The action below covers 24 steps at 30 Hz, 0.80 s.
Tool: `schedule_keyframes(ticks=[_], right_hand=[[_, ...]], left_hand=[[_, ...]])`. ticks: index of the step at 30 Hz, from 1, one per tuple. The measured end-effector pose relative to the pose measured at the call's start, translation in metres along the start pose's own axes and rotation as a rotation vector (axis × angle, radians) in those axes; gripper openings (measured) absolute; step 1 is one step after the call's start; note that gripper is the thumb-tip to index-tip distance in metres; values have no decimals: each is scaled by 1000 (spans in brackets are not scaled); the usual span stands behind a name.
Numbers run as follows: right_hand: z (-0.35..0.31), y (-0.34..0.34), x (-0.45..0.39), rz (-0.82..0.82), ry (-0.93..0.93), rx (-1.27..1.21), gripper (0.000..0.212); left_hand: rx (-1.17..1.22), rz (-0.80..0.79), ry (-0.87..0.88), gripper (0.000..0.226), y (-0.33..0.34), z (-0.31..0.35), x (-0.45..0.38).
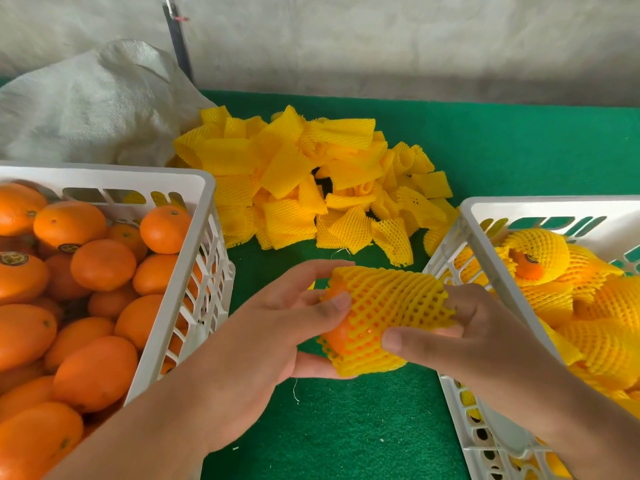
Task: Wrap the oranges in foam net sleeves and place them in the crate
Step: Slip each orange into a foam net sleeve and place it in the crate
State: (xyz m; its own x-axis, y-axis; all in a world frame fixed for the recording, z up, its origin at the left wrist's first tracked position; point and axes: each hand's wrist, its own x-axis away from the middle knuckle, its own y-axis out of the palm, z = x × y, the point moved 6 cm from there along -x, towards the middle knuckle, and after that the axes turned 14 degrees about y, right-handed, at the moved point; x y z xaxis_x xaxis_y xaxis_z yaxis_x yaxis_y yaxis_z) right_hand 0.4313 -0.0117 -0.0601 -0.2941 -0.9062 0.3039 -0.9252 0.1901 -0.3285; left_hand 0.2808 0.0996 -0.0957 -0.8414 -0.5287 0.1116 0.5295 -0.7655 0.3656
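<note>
Above the green mat, between the two crates, I hold an orange [337, 336] partly inside a yellow foam net sleeve [384, 313]. My left hand [294, 323] grips the orange's bare left end, thumb on top and fingers below. My right hand [460, 337] pinches the sleeve's right end, thumb on its near side. The white crate [180, 271] on the left is full of bare oranges [100, 265]. On the right, a second white crate [460, 237] holds several sleeved oranges [540, 258].
A heap of loose yellow foam sleeves [311, 181] lies on the green mat [346, 427] behind my hands. A white woven sack [90, 105] sits at the back left, with a dark pole [178, 39] and a pale fabric wall behind.
</note>
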Motion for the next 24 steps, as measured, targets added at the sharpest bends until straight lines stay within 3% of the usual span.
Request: schedule_keyframes(ticks=[3,7,11,15,19,21,24], right_hand=[[-5,-1,1,31,-39,-46,19],[-10,0,7,144,-127,-44,6],[-6,-10,7,364,-70,56,43],[-1,-19,13,574,-29,167,78],[-11,-1,15,481,-178,349,49],[-10,8,12,400,-194,359,44],[-12,7,13,429,-253,383,32]], left_hand=[[21,17,46,37,-2,2,-1],[56,38,113,55,-2,6,-3],[57,42,166,73,-6,9,-2],[-133,91,252,65,-12,12,-1],[-299,130,312,69,-14,13,-1],[-322,108,317,72,-12,11,-2],[-297,75,320,65,-11,11,-5]])
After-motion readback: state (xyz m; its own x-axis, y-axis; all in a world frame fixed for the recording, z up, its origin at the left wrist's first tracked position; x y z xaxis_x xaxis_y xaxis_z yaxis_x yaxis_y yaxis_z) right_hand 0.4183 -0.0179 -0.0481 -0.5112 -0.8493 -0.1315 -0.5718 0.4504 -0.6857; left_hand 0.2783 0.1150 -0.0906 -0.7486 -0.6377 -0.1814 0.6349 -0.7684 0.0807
